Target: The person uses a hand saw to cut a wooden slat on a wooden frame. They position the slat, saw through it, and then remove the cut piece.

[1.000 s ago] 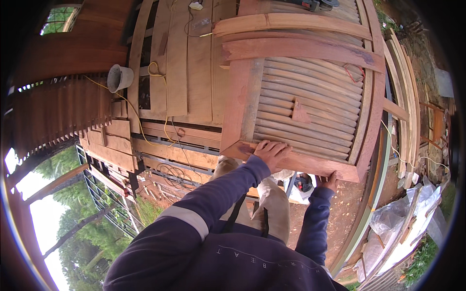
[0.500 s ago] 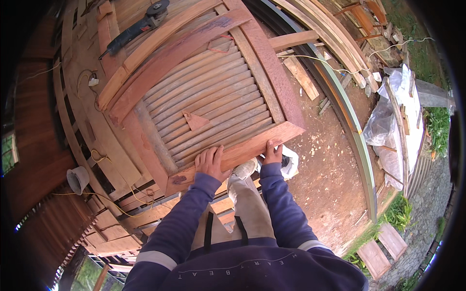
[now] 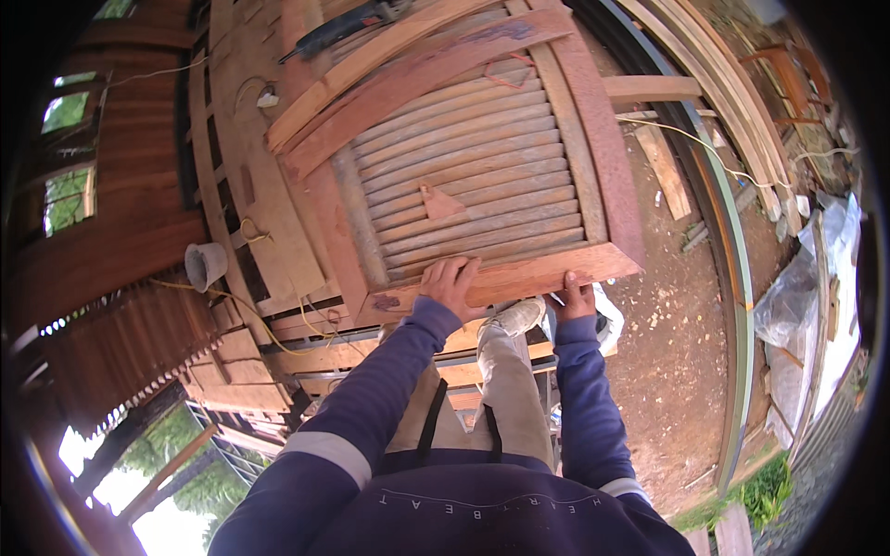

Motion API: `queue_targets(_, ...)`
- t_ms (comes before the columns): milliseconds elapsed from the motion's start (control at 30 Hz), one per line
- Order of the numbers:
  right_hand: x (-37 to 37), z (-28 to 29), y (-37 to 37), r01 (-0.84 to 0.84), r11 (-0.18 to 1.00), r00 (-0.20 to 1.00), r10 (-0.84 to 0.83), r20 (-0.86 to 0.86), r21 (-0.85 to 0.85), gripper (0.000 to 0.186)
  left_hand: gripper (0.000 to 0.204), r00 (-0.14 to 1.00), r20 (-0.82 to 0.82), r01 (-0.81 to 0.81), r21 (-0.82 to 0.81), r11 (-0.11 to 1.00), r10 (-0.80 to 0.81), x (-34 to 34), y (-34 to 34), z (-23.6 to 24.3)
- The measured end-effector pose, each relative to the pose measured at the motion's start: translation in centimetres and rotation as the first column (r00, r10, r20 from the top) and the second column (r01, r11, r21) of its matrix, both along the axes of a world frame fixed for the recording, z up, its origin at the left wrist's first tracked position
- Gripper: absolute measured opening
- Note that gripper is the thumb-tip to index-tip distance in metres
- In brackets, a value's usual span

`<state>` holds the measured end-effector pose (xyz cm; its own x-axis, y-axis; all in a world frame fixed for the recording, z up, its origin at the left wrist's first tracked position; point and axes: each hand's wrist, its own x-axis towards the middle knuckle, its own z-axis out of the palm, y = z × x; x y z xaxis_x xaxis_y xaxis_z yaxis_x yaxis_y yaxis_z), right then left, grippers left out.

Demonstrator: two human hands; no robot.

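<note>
A slatted wooden panel with a reddish frame lies before me. My left hand grips its near rail left of middle, fingers curled over the upper face. My right hand holds the same rail's edge nearer the right end, its other fingers mostly hidden beneath. A small triangular offcut lies on the slats. Two curved boards cross the panel's far part, and an angle grinder sits beyond them.
A plank platform with cords and a grey bucket is at left. At right are long stacked boards, a metal beam, dirt ground and plastic sheeting. My legs and shoes show below the panel.
The view has swung around, first clockwise then slightly back, so the panel sits at a different angle. Both hands stay on the near rail in much the same places.
</note>
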<state>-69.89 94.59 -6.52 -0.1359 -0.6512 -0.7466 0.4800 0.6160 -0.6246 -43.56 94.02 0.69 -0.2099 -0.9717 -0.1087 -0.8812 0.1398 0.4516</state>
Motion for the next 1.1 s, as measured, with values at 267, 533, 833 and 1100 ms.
queue_targets(267, 1.2, 4.2, -1.0, -0.005, 1.0, 1.0, 0.005, 0.004, -0.005, 0.057, 0.083, 1.0, 0.009, -0.019, 0.019, 1.0, 0.019, 0.7, 0.7, 0.1)
queue_targets(533, 0.7, 2.0, -0.5, -0.023, 0.999, 0.998, 0.022, -0.065, -0.024, 0.046, 0.084, 0.999, -0.001, -0.032, 0.043, 0.999, 0.032, 0.4, 0.8, -0.6)
queue_targets(833, 0.7, 0.6, -0.1, -0.061, 0.998, 0.994, 0.062, -0.093, 0.018, 0.056, 0.083, 0.999, -0.01, -0.039, -0.035, 0.999, 0.039, -0.7, 0.5, -0.5)
queue_targets(1100, -0.1, 1.0, -1.2, -0.195, 0.976, 0.97, 0.207, -0.13, 0.099, 0.059, 0.081, 0.998, 0.051, -0.034, -0.094, 0.995, 0.039, -1.3, 0.6, -0.4)
